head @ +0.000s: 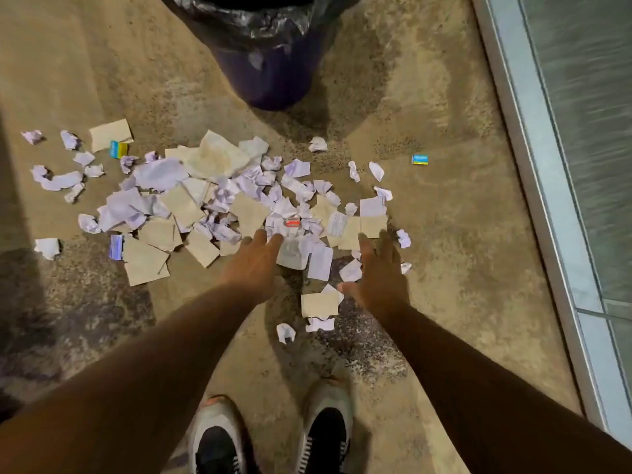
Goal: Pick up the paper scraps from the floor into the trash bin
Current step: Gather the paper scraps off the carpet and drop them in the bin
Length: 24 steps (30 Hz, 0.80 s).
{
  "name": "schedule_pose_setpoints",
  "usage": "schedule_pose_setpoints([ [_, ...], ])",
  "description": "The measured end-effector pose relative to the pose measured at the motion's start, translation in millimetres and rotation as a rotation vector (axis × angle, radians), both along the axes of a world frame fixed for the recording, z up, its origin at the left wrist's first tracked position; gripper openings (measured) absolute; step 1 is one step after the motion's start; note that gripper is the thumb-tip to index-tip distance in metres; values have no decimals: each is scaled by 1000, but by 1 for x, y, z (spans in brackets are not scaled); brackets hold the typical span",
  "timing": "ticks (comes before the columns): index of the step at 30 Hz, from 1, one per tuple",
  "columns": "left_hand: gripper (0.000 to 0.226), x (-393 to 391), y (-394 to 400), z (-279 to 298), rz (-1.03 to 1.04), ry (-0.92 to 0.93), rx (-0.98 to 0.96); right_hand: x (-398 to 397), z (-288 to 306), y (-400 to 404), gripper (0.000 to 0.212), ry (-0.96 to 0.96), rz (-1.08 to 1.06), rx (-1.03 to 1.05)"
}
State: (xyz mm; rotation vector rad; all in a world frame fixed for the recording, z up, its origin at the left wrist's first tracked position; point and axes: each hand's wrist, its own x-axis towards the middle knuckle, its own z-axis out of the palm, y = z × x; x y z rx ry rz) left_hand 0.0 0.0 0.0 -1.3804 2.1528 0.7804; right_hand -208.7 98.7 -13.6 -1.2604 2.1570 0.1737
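1. On the speckled concrete floor (444,234), paper scraps (205,200), white crumpled and tan flat, lie spread below the dark trash bin (270,70) with its black liner.
2. Left hand (254,265) reaches over the pile's near edge, fingers straight, holding nothing.
3. Right hand (379,278) hangs beside it, fingers spread wide, empty.
4. Two shoes (270,436) stand below.

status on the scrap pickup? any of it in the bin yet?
Done: nothing that shows; the trash bin's inside is out of view. In hand: nothing yet. The left hand and right hand are open and empty, reaching down at the near edge of the paper scraps. Left: essentially the whole pile on the floor, plus strays like the small blue packet off to the right.
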Motion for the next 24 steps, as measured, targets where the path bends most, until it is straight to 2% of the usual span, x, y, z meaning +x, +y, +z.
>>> schedule_pose_setpoints([
  [3, 109, -11, -11, -24, -4, 3, 4, -8, -20, -11, 122, 4, -27, 4],
  [6, 131, -23, -20, -42, -105, -53, -14, -15, -36, -27, 126, 45, 9, 26],
  [9, 143, -31, -24, -59, -197, -85, -55, -19, -48, -41, 132, 110, 52, 9],
  [12, 149, -39, -24, -73, -226, -111, -39, -16, -60, -50, 138, 47, -4, 66],
  [15, 147, -40, -19, -86, -192, -105, 37, 1, -63, -51, 141, 4, 25, 144],
  [17, 134, -38, -15, -92, -185, -78, 16, 17, -65, -47, 136, 35, 89, 162],
  [20, 112, -35, -12, -97, -210, -60, -44, 35, -70, -36, 121, 114, 118, 97],
  [24, 101, -31, -6, -97, -265, -59, -77, 46, -78, -25, 93, 202, 137, -56],
])
